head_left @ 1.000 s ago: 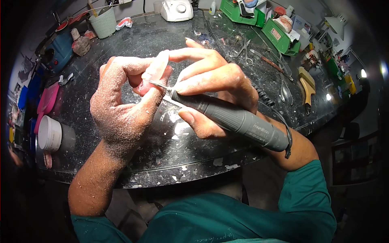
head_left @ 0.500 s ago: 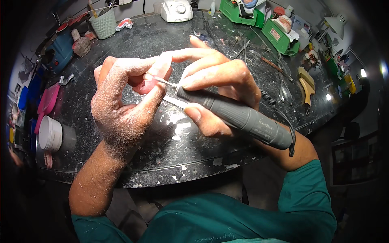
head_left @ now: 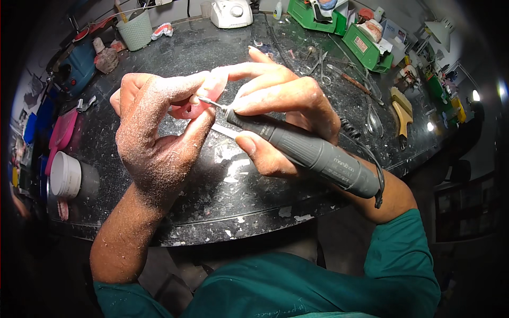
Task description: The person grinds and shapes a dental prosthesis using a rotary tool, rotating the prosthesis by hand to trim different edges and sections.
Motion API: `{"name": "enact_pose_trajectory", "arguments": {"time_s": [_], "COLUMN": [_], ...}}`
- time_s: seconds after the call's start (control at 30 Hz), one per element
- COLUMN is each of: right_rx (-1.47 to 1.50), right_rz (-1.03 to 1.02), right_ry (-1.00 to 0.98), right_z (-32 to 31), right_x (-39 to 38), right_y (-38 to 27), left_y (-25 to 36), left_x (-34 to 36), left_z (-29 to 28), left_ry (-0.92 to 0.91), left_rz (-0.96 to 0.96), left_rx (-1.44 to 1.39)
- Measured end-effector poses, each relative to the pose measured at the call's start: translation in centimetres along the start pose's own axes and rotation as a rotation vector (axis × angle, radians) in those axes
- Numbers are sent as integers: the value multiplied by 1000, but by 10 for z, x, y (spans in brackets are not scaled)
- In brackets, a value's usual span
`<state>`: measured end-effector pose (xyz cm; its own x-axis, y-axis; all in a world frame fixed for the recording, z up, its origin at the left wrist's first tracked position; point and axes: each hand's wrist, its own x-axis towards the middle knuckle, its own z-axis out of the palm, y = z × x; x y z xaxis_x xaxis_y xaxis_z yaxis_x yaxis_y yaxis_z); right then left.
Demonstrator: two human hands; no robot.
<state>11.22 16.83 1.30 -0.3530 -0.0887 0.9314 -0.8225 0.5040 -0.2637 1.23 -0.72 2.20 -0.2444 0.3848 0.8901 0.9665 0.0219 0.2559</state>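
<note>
The dusty left hand (head_left: 154, 132) pinches a pink denture base (head_left: 204, 98); the right hand (head_left: 281, 114) grips a grey rotary handpiece (head_left: 307, 151), bur touching it. Metal hand tools (head_left: 344, 79), green trays (head_left: 366, 45) and a white jar (head_left: 66, 175) crowd the black stone bench (head_left: 212, 206).

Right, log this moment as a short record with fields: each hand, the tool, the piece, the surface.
Left hand: dusty left hand, grip shut on the pink curved acrylic piece
Right hand: right hand, grip shut on the grey cylindrical rotary handpiece
Tool tip: thin metal bur touching the pink piece
Surface: dark speckled stone worktop, strewn with pale chips
Nearby: white round tub at left
</note>
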Motion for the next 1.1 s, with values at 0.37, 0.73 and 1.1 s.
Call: {"name": "enact_pose_trajectory", "arguments": {"time_s": [0.37,0.73,1.1], "right_rx": [-40,5,-61], "right_rz": [-46,7,-23], "right_ry": [-122,13,-94], "right_z": [-8,1,-9], "right_x": [2,-2,0], "right_y": [-2,2,-1], "left_y": [0,2,7], "left_x": [0,-2,0], "left_z": [0,1,6], "left_ry": [5,-17,-1], "left_rz": [-13,-145,-308], "left_rx": [-28,-164,-285]}}
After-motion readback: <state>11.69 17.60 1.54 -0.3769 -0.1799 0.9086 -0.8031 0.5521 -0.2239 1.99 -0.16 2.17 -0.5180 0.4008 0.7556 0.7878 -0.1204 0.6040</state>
